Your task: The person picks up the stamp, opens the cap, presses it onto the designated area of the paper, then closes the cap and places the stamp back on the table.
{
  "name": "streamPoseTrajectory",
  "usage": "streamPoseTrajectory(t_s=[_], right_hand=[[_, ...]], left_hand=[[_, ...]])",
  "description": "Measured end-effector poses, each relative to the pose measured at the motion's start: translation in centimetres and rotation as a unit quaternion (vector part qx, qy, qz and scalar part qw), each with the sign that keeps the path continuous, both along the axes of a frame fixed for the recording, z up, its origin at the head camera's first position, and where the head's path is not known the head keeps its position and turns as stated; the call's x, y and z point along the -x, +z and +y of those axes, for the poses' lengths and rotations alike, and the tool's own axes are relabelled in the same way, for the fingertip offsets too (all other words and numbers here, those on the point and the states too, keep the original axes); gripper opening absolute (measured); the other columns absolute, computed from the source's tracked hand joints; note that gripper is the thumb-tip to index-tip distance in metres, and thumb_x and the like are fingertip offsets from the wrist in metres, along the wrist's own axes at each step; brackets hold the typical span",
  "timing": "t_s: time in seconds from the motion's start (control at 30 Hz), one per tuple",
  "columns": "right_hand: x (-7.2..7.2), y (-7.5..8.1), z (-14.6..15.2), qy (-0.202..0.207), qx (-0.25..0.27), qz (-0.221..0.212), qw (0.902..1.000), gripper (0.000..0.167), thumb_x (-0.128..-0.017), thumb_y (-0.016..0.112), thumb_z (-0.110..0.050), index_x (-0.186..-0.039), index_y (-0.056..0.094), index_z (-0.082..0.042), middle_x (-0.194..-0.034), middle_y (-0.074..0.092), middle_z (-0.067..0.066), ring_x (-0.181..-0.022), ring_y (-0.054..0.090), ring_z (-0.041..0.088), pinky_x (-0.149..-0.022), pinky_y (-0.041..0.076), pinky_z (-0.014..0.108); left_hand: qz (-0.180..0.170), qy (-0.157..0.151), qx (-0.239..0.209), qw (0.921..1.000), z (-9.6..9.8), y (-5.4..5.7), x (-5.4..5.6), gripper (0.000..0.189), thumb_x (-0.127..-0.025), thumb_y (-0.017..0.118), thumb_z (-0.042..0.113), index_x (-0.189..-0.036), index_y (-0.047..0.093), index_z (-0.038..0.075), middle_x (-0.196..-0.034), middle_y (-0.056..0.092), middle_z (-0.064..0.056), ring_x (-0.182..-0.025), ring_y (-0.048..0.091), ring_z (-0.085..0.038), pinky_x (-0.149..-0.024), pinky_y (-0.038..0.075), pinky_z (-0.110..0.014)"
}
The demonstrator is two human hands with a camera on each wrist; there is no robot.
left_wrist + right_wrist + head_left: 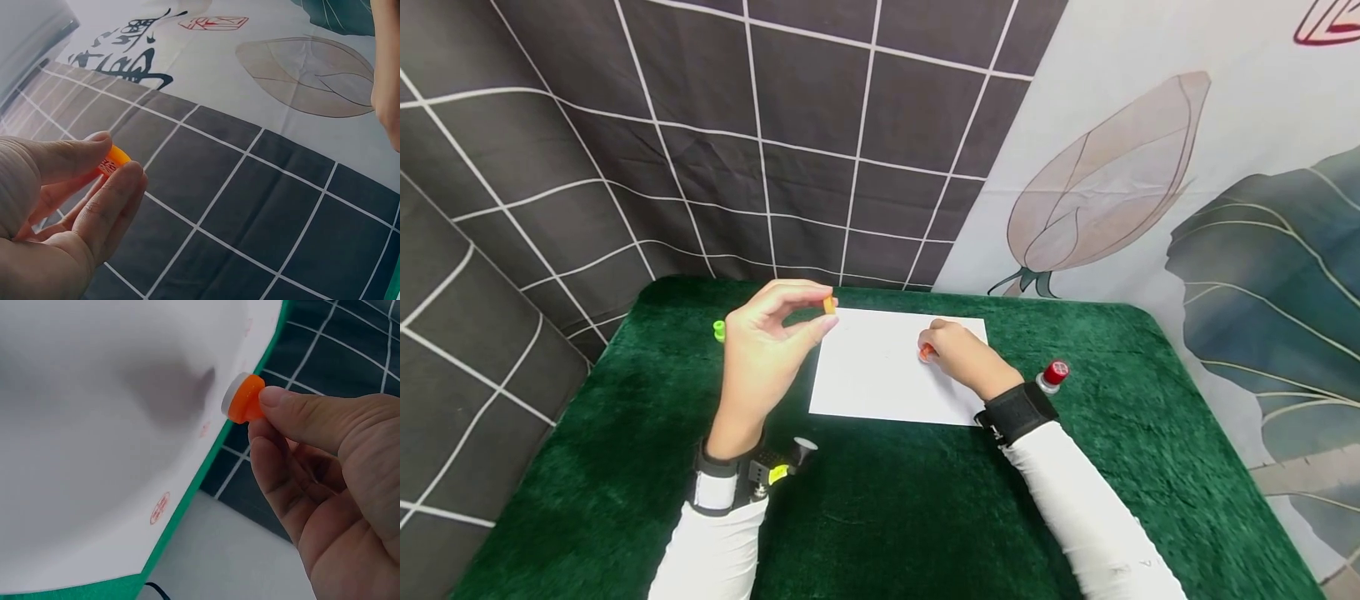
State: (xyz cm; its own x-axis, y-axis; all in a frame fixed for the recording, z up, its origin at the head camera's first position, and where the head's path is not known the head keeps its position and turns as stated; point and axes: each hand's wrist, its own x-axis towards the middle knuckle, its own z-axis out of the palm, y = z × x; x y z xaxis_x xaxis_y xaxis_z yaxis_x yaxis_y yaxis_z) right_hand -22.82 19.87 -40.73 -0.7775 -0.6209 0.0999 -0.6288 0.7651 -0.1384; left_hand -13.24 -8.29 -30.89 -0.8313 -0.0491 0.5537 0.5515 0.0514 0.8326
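My left hand is raised off the table to the left of the white paper. Between its thumb and fingers it pinches a small orange stamp cap with red lettering on its end. Over the right part of the sheet, my right hand grips an orange stamp by its narrow handle, the pale rim turned toward the paper. Its shadow falls on the sheet in the right wrist view. Red oval print marks show along the paper's edge.
A red-topped stamp stands on the dark green cloth, right of the paper. Beyond the left hand lies a small bright green piece. Grey checked fabric and a printed white cloth hang behind the table.
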Motion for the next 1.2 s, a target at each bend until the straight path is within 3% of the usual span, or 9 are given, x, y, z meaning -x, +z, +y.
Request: streamPoseTrajectory(t_s=[0.3,0.7,1.2], right_hand=[[0.8,-1.1,0.3,0.007,-0.007,0.0,0.9999,0.014,-0.092,0.069,0.007,-0.091,0.072,-0.006,-0.086,0.063,0.007,-0.083,0.064,0.02,-0.071,0.056,0.032],[1.4,-1.7,-0.1,-0.008,0.022,-0.005,0.9997,0.012,-0.088,0.075,0.005,-0.087,0.074,-0.006,-0.086,0.068,0.006,-0.084,0.067,0.02,-0.075,0.058,0.033],[1.0,-1.9,0.4,-0.016,0.052,-0.027,0.9982,0.009,-0.092,0.072,0.003,-0.091,0.072,-0.006,-0.088,0.066,0.005,-0.083,0.062,0.018,-0.076,0.057,0.033]], left_hand=[[0.001,0.0,0.003,1.0,0.2,-0.1,0.3,0.031,-0.082,0.081,-0.01,-0.112,0.074,-0.006,-0.115,0.072,-0.015,-0.103,0.072,-0.019,-0.091,0.062,-0.033],[-0.008,0.007,0.008,0.9999,0.4,0.0,0.3,0.031,-0.082,0.082,-0.008,-0.112,0.074,-0.006,-0.115,0.072,-0.016,-0.102,0.072,-0.017,-0.092,0.061,-0.033],[0.002,0.0,0.009,1.0,1.1,-0.5,0.2,0.029,-0.083,0.083,-0.004,-0.111,0.075,-0.004,-0.114,0.073,-0.013,-0.101,0.073,-0.02,-0.093,0.061,-0.033]])
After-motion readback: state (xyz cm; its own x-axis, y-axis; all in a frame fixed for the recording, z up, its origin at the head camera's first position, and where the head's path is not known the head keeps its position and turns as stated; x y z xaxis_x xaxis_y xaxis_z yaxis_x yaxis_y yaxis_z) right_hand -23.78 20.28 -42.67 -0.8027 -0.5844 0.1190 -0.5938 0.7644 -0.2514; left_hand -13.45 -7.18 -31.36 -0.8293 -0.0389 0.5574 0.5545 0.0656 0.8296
